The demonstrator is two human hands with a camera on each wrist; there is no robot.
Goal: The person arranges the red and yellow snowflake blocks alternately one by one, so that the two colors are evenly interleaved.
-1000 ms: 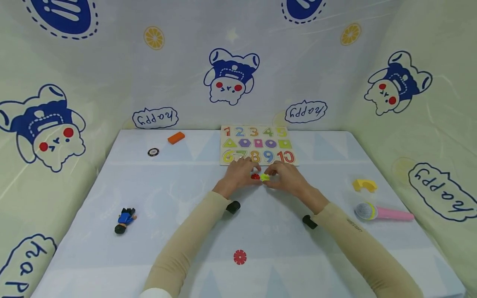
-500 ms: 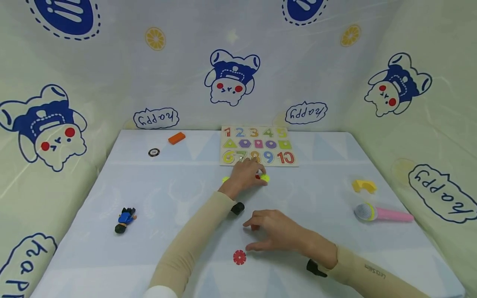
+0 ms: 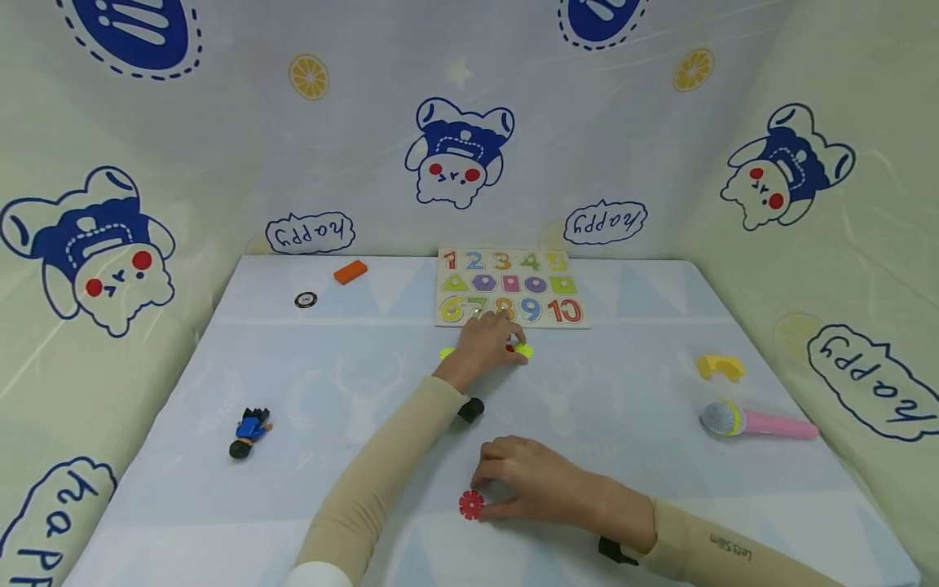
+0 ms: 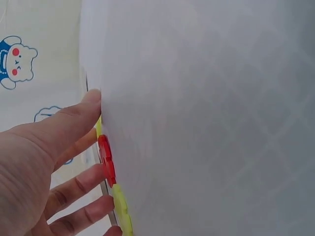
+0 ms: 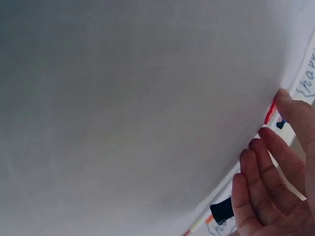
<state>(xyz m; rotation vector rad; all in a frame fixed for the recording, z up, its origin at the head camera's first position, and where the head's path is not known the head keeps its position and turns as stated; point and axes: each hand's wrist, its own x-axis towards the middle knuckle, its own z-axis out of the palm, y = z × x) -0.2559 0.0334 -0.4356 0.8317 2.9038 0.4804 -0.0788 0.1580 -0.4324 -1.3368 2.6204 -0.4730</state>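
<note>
My left hand (image 3: 484, 346) is over a short row of toothed toy discs, just in front of the number puzzle board (image 3: 512, 285). Thumb and index finger pinch the yellow-green disc (image 3: 525, 350) at the row's right end. A red disc (image 4: 106, 157) lies beside it, partly under the hand, and another yellow-green disc (image 4: 122, 209) shows at the left end. Nearer the front, my right hand (image 3: 531, 481) has thumb and index finger at the edges of a separate red toothed disc (image 3: 471, 505), pinching it flat on the table.
On the left lie a small toy figure (image 3: 250, 432), a black-and-white round chip (image 3: 306, 300) and an orange block (image 3: 350, 271). A yellow arch block (image 3: 720, 367) and a pink toy microphone (image 3: 759, 421) lie on the right. Printed cloth walls surround the table.
My right hand has left the row of discs, come toward the front and closed its thumb and index finger on the separate red disc. The left hand stays at the row.
</note>
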